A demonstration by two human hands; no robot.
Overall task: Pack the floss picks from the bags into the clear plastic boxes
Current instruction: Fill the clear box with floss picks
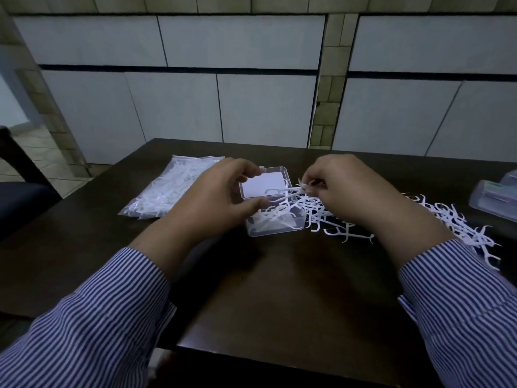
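On the dark table (279,289), white floss picks (303,189) are being pinched by the right hand (344,189) over the partly filled clear plastic box (272,219), gripped by the left hand (221,191); a loose pile (447,217) and full bag (170,189) are remaining.

Left hand (221,196) steadying open clear box (275,219), right hand (344,186) pinching floss picks (300,189)

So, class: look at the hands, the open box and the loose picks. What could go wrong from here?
1. The loose floss picks look tangled, so the right hand, pinching a few, may drag extras onto the table.
2. Picks already poke above the rim of the clear box; its lid may not close.
3. The left hand grips the small box; a hard tug could tip it.
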